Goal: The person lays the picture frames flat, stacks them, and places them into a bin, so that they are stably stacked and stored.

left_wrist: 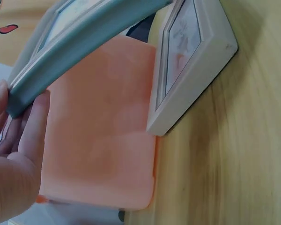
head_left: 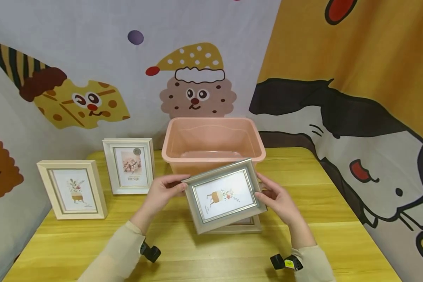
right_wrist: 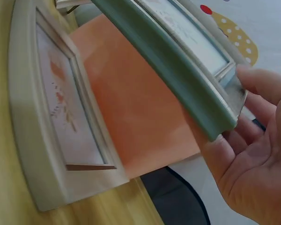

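Head view: pale cream rectangular frame [head_left: 68, 213] stands near the left edge of the yellow wood-grain desk [head_left: 303, 188], leaning back, probably on a hidden strut. White rectangular frame with pink-flower print [head_left: 132, 188] stands by the back left corner, likely propped the same way. Left hand [head_left: 163, 192] pinches the left end of a grey-green rectangular frame with shiny inner trim [head_left: 225, 194]. Pink plastic bin [head_left: 211, 135] sits mid back edge. Grey-green frame is off the desk, tilted, picture toward person; two-ended hold presumably steadies it. Below, partly hidden: light-coloured rectangular frame [head_left: 232, 228], flat or propped unclear. Right hand [head_left: 278, 197] pinches the right end.
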### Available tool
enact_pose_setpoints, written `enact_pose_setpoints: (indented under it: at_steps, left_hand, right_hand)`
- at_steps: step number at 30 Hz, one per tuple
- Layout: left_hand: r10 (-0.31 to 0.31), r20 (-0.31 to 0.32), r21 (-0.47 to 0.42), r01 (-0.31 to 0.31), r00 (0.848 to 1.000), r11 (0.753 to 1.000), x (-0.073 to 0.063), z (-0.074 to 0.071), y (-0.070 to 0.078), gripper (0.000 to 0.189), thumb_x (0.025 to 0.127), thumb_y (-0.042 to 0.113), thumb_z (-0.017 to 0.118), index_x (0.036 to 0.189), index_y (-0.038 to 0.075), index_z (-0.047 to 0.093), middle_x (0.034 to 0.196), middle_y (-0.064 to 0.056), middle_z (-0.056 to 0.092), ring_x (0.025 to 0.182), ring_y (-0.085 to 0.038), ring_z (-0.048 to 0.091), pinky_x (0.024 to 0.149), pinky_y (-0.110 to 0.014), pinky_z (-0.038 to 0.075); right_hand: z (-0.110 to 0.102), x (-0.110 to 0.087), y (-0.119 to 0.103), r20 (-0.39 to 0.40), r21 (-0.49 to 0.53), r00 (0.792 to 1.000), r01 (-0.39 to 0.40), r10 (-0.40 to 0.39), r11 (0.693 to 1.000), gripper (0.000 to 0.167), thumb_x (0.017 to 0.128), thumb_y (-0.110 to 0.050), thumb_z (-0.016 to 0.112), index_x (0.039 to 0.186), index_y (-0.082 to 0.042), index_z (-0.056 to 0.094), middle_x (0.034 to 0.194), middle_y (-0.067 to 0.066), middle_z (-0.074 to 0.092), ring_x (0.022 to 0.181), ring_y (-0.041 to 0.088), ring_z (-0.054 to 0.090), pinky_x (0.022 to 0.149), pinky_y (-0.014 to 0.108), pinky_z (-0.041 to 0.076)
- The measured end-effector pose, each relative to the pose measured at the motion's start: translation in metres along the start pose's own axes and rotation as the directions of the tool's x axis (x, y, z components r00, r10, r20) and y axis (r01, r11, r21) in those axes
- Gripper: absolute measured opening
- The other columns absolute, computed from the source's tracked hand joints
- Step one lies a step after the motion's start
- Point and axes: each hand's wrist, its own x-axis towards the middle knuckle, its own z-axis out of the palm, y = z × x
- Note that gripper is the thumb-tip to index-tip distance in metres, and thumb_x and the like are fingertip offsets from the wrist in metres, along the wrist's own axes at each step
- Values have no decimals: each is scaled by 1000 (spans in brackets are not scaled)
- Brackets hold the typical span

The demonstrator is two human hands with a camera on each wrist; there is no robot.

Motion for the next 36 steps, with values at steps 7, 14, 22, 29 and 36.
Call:
enact_pose_setpoints:
  at_steps: [7,14,22,29,36]
  left_hand:
    - [-90,-118,-103,77,989,992,4,7,-8,32,88,-5,71,118,-12,65,93,-3,69,83,-15,69,76,-37,60]
    - [-74,-212,-154,42,974,987,9,16,-23,25,87,-7,71,111,-8,71,92,-1,73,80,-13,69,71,-35,60]
    - [-86,-347,-111,50,934,993,11,31,-35,28,84,-8,74,111,-12,69,92,-9,73,75,-10,67,68,-37,61]
    - [-81,-297,-94,55,952,994,9,32,-45,35,83,-10,74,117,-7,69,105,-22,70,84,-14,69,71,-32,60]
    - [-107,-259,-68,92,960,993,10,32,-55,39,83,-12,72,121,-9,66,108,-23,69,89,-14,67,74,-25,58]
  right_hand:
    - [1,-8,7,4,-52,991,-133,134,990,58,98,-9,63,151,-3,39,120,24,58,101,16,62,70,31,58]
    - [1,-13,16,37,-14,987,-157,157,988,64,98,-8,63,155,-11,34,125,25,54,107,28,62,69,36,60]
    - [3,-17,22,26,-6,976,-218,218,976,65,98,-7,62,156,-12,32,126,26,50,104,30,60,64,36,59]
    - [3,-20,25,14,12,966,-257,257,966,65,98,-4,60,156,-11,31,124,27,45,102,29,61,67,40,60]
    - [4,-21,28,5,21,949,-314,314,949,65,98,-3,60,156,-12,32,128,27,41,101,32,60,64,37,58]
